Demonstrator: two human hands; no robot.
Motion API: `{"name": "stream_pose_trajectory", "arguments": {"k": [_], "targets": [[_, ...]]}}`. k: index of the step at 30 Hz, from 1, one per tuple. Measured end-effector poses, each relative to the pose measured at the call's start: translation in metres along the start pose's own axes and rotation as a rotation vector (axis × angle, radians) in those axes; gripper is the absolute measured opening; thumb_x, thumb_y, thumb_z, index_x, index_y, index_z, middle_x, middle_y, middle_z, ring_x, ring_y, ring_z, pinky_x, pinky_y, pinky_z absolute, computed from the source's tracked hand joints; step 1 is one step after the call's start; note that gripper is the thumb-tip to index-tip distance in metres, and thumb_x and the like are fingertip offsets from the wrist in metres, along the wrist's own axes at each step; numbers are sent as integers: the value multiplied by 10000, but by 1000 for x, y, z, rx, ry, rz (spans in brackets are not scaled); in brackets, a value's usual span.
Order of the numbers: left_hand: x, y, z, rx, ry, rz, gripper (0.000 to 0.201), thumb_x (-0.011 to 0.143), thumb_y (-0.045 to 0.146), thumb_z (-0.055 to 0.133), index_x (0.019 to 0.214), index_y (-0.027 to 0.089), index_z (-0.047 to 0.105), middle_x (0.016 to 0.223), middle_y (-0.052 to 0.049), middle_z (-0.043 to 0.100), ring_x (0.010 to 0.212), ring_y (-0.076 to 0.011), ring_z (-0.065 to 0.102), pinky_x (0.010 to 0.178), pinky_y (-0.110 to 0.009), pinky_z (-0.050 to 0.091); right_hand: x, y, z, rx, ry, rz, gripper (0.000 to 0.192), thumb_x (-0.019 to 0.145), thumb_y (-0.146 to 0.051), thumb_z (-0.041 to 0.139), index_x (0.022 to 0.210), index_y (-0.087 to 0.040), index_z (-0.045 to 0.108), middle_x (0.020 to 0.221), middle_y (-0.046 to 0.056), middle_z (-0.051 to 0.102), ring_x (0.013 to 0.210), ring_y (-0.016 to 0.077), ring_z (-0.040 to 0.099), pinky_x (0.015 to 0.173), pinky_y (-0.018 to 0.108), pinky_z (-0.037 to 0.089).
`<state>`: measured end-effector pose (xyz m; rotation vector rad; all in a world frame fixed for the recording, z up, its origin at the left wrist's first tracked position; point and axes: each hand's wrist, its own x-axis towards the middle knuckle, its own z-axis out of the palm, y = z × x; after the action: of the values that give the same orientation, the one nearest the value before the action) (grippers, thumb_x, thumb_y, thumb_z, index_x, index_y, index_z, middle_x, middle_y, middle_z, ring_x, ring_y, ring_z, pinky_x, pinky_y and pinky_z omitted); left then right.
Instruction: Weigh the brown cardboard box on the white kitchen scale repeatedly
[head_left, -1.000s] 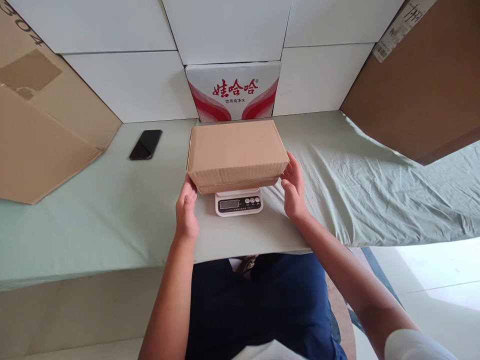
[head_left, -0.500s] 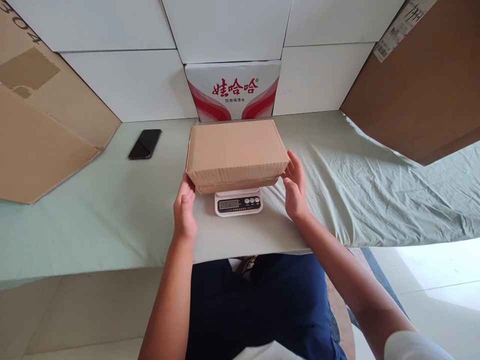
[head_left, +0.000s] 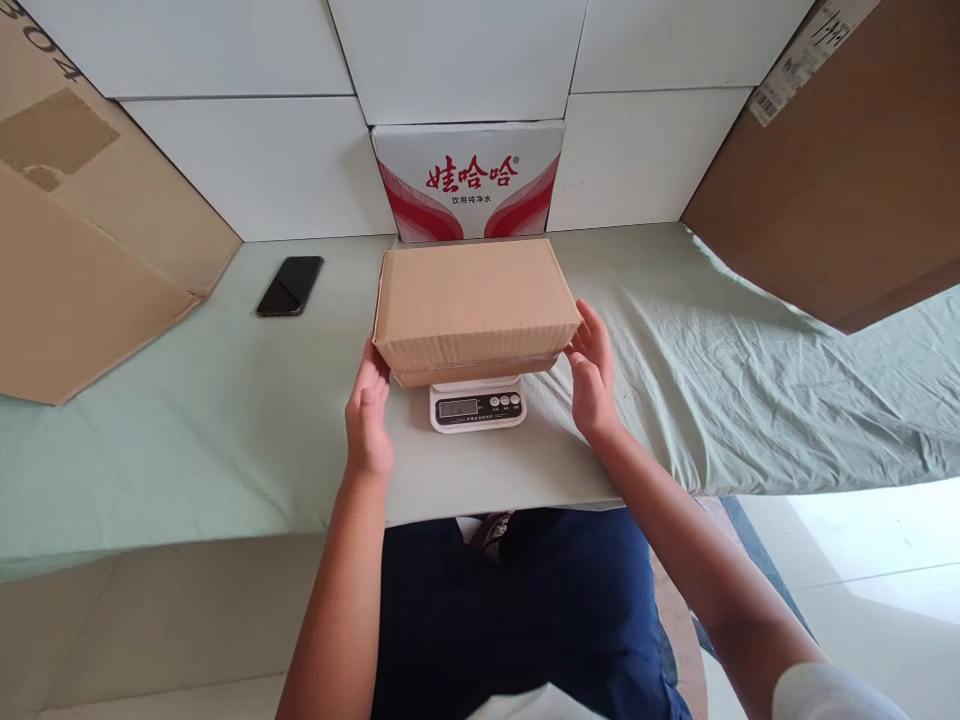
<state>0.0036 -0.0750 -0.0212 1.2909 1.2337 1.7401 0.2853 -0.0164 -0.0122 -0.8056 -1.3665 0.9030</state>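
Observation:
A closed brown cardboard box sits over a small white digital kitchen scale, hiding most of the scale's platform. The scale's display and round buttons face me, but the reading is too faint to make out. My left hand is at the box's near left corner, its fingertips partly hidden behind the side and its thumb up. On the opposite side, my right hand holds the near right corner with curled fingers. Between them the two hands steady the box; whether they bear any of its weight I cannot tell.
A black phone lies left on the green tablecloth. A white and red carton stands behind the box against white panels. Large cardboard sheets flank the table, one at the left and one at the right.

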Motion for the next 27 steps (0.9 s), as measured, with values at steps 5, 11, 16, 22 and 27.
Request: {"name": "stream_pose_trajectory", "arguments": {"k": [5, 11, 16, 22, 27], "targets": [[0, 0, 0, -3, -12, 13, 826, 917, 795, 467, 1564, 285, 527, 1679, -109, 474, 1598, -324, 379, 1311, -485, 317, 1, -2, 1, -10, 3, 13, 643, 909, -631, 616, 1499, -430, 460, 1655, 8, 485, 1562, 343, 435, 1271, 647, 402], [0, -1, 0, 8, -7, -17, 863, 888, 831, 470, 1541, 273, 553, 1660, -129, 499, 1590, -339, 393, 1297, -493, 339, 2, -5, 3, -32, -11, 28, 661, 891, -658, 611, 1487, -415, 463, 1597, 29, 541, 1503, 355, 488, 1222, 643, 446], [4, 6, 9, -23, -105, -13, 858, 894, 817, 480, 1539, 255, 545, 1640, -143, 520, 1557, -344, 450, 1266, -475, 391, 1, -13, 13, -58, -57, -8, 626, 915, -632, 558, 1484, -393, 458, 1594, 33, 525, 1490, 346, 484, 1222, 577, 460], [68, 27, 22, -100, -168, 100, 761, 867, 811, 546, 1413, 288, 629, 1541, -121, 606, 1529, -353, 480, 1259, -495, 386, 55, -7, 26, -104, 39, -159, 701, 865, -712, 543, 1479, -395, 424, 1550, 40, 519, 1503, 370, 441, 1252, 606, 402], [137, -10, 38, -170, -50, 80, 659, 798, 830, 624, 1169, 286, 657, 1366, -119, 679, 1399, -313, 599, 1190, -484, 449, 110, 38, 49, -125, 74, -199, 881, 858, -794, 468, 1605, -403, 213, 1690, 5, 371, 1623, 305, 261, 1344, 563, 274]]}}
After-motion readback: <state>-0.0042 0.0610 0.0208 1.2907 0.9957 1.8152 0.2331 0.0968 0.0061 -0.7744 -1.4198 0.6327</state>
